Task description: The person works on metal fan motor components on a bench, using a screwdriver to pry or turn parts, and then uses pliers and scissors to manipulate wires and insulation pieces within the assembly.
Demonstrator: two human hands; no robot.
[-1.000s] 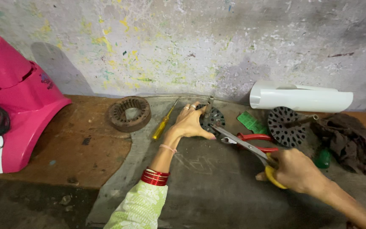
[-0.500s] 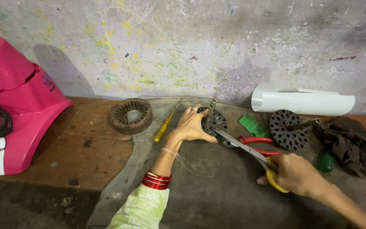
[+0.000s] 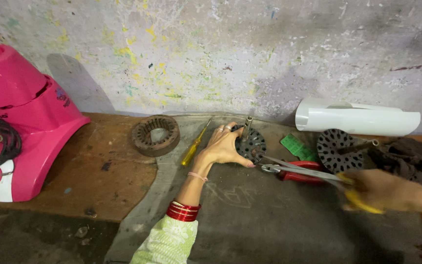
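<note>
Paint-flecked plaster backs a grimy grey floor sheet (image 3: 250, 220), where the left hand (image 3: 221, 146) presses its curled fingers on a dark perforated metal disc (image 3: 251, 144) with an upright shaft, apparently to steady it. Just right of it, the blurred right hand (image 3: 377, 190) is closed around yellow-handled pliers (image 3: 308, 172), their steel tips meeting the disc's edge.

Perforated dark rotor disc (image 3: 251, 145), shaft upright

Dark perforated metal disc (image 3: 251, 144), matt; steel pliers (image 3: 299, 169), yellow plastic grips; glossy pink plastic housing (image 3: 23, 112); rusty ring (image 3: 155, 135).
</note>
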